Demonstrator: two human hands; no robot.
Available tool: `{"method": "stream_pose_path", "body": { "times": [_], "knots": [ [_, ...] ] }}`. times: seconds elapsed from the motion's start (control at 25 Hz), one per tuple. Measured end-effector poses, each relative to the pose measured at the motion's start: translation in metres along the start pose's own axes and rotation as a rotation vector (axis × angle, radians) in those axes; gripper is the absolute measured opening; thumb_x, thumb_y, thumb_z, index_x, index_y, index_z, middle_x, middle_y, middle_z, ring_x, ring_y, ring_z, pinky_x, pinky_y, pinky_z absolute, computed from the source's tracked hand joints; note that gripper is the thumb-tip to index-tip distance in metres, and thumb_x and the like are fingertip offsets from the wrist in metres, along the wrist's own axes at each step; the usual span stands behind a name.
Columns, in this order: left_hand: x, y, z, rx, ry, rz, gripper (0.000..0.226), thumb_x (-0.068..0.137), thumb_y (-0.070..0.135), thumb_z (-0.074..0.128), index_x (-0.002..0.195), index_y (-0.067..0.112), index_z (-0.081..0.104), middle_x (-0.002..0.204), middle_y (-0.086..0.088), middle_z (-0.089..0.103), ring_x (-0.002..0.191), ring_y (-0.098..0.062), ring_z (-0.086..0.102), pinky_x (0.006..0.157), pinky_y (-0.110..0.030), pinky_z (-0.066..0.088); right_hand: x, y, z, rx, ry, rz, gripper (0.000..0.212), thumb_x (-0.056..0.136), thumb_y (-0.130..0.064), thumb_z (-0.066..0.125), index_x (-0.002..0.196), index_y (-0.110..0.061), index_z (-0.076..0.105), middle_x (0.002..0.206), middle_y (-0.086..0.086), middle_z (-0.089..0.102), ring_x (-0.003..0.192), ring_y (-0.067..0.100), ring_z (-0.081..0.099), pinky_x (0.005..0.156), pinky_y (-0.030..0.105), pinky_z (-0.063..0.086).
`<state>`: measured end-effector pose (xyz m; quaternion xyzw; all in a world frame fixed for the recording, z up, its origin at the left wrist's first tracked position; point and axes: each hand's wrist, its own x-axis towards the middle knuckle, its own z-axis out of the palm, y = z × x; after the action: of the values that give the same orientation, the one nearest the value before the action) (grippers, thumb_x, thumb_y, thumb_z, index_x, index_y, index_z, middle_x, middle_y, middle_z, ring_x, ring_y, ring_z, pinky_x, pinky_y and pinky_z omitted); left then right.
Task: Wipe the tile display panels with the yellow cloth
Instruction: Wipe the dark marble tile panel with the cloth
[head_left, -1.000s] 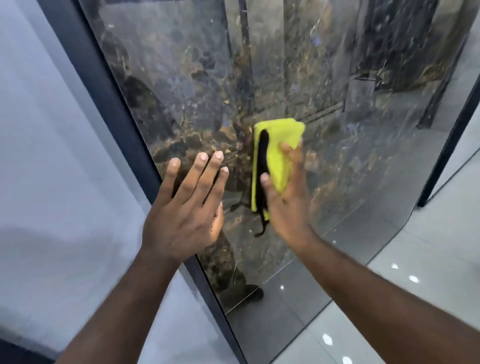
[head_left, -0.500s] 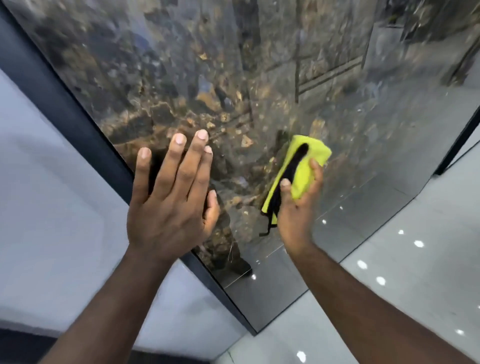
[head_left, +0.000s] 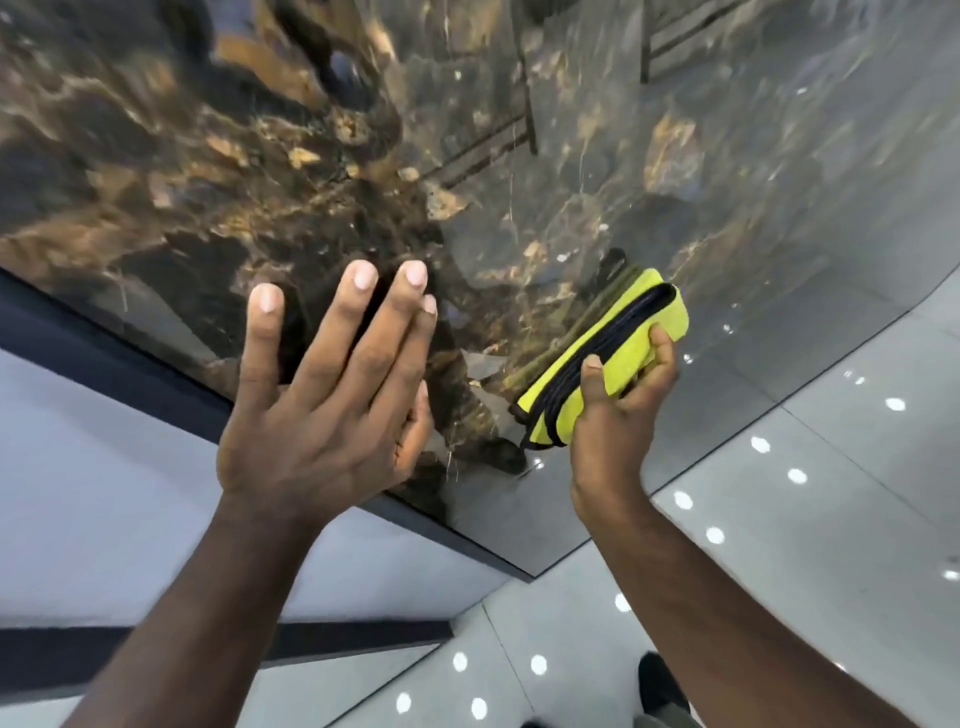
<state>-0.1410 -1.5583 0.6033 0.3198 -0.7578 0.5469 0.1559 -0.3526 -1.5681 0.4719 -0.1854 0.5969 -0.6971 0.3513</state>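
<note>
Pressing folded, black-edged yellow cloth (head_left: 618, 358) against glossy marbled tile panel (head_left: 260, 156).

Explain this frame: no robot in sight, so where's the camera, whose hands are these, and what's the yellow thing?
There is no machine here. A person works bare-handed, and the one wide-angle camera sits on their head, looking forward and down, so both arms come in from the bottom edge. The left hand is spread open, fingers straight, and appears to rest on a glossy dark marble-look tile panel set in a dark frame. The right hand holds a folded yellow cloth with black trim, thumb and fingers curled round it, against the panel near its lower edge. Below lies a shiny pale floor dotted with reflected lights.
</note>
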Motion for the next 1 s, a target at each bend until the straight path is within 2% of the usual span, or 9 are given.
{"method": "stream_pose_path", "body": {
  "times": [0.08, 0.2, 0.32, 0.44, 0.52, 0.6, 0.68, 0.84, 1.0],
  "knots": [
    [0.000, 0.000, -0.001, 0.016, 0.002, 0.000, 0.074, 0.097, 0.039, 0.065, 0.161, 0.006, 0.049, 0.168, -0.012, 0.047, 0.155, -0.034, 0.045, 0.126, -0.066, 0.024, 0.003, 0.002, 0.000, -0.023, 0.024, -0.026, 0.062, 0.106, -0.016, 0.063, 0.156, -0.037, 0.033, 0.144, -0.016, 0.055, 0.118, 0.001, 0.060, 0.103, 0.025, 0.048],
    [0.002, -0.002, -0.001, -0.015, 0.018, -0.008, 0.070, 0.098, 0.038, 0.064, 0.159, 0.004, 0.052, 0.168, -0.013, 0.046, 0.155, -0.033, 0.045, 0.126, -0.065, 0.026, -0.001, -0.009, 0.010, 0.002, 0.071, 0.247, 0.064, 0.107, -0.016, 0.061, 0.159, -0.037, 0.031, 0.146, -0.005, 0.053, 0.108, 0.010, 0.059, 0.098, 0.030, 0.043],
    [0.003, -0.004, -0.007, -0.175, 0.052, -0.044, 0.066, 0.097, 0.031, 0.067, 0.155, 0.003, 0.057, 0.166, -0.014, 0.049, 0.155, -0.032, 0.045, 0.130, -0.060, 0.027, -0.032, -0.044, 0.019, -0.013, -0.038, -0.212, 0.065, 0.101, -0.018, 0.066, 0.149, -0.051, 0.038, 0.153, -0.011, 0.051, 0.132, 0.010, 0.057, 0.112, 0.036, 0.044],
    [-0.011, -0.031, -0.026, -0.293, 0.101, -0.159, 0.062, 0.096, 0.025, 0.066, 0.153, 0.002, 0.058, 0.165, -0.016, 0.049, 0.155, -0.033, 0.042, 0.133, -0.054, 0.018, -0.027, -0.076, 0.042, 0.057, 0.085, -0.181, 0.060, 0.105, -0.011, 0.059, 0.153, -0.040, 0.038, 0.148, -0.010, 0.052, 0.129, 0.008, 0.057, 0.114, 0.040, 0.046],
    [-0.027, -0.060, -0.036, -0.289, 0.129, -0.239, 0.060, 0.099, 0.024, 0.064, 0.154, 0.001, 0.056, 0.167, -0.016, 0.044, 0.157, -0.034, 0.037, 0.134, -0.054, 0.015, -0.062, -0.097, 0.060, 0.048, 0.045, -0.237, 0.061, 0.106, -0.011, 0.058, 0.158, -0.033, 0.036, 0.148, -0.008, 0.051, 0.132, 0.009, 0.054, 0.116, 0.040, 0.043],
    [-0.043, -0.085, -0.040, -0.311, 0.136, -0.263, 0.061, 0.102, 0.022, 0.062, 0.158, 0.000, 0.052, 0.170, -0.017, 0.038, 0.159, -0.035, 0.033, 0.133, -0.055, 0.018, -0.121, -0.090, 0.073, -0.119, -0.115, -0.617, 0.061, 0.106, -0.010, 0.060, 0.161, -0.019, 0.034, 0.162, 0.001, 0.041, 0.152, 0.019, 0.038, 0.126, 0.040, 0.030],
    [-0.054, -0.101, -0.042, -0.406, 0.115, -0.257, 0.065, 0.103, 0.019, 0.061, 0.162, 0.000, 0.044, 0.174, -0.016, 0.030, 0.163, -0.036, 0.028, 0.134, -0.056, 0.020, -0.136, -0.069, 0.077, -0.208, -0.175, -0.811, 0.061, 0.106, -0.010, 0.062, 0.160, -0.013, 0.034, 0.165, 0.005, 0.037, 0.157, 0.027, 0.031, 0.129, 0.044, 0.025],
    [-0.072, -0.114, -0.043, -0.579, 0.020, -0.191, 0.075, 0.102, 0.010, 0.061, 0.169, 0.002, 0.030, 0.179, -0.013, 0.017, 0.167, -0.032, 0.017, 0.134, -0.054, 0.021, -0.128, -0.093, 0.103, 0.051, 0.051, -0.292, 0.066, 0.107, -0.022, 0.055, 0.163, -0.040, 0.026, 0.170, -0.006, 0.030, 0.154, 0.018, 0.033, 0.127, 0.052, 0.030],
    [-0.080, -0.115, -0.041, -0.782, 0.063, -0.226, 0.072, 0.102, -0.008, 0.051, 0.169, 0.000, 0.026, 0.178, -0.016, 0.020, 0.166, -0.029, 0.021, 0.135, -0.051, 0.021, -0.209, -0.059, 0.117, -0.175, -0.146, -0.805, 0.067, 0.110, -0.018, 0.056, 0.166, -0.030, 0.022, 0.176, 0.005, 0.018, 0.164, 0.022, 0.013, 0.131, 0.045, 0.019]
  ]
}}
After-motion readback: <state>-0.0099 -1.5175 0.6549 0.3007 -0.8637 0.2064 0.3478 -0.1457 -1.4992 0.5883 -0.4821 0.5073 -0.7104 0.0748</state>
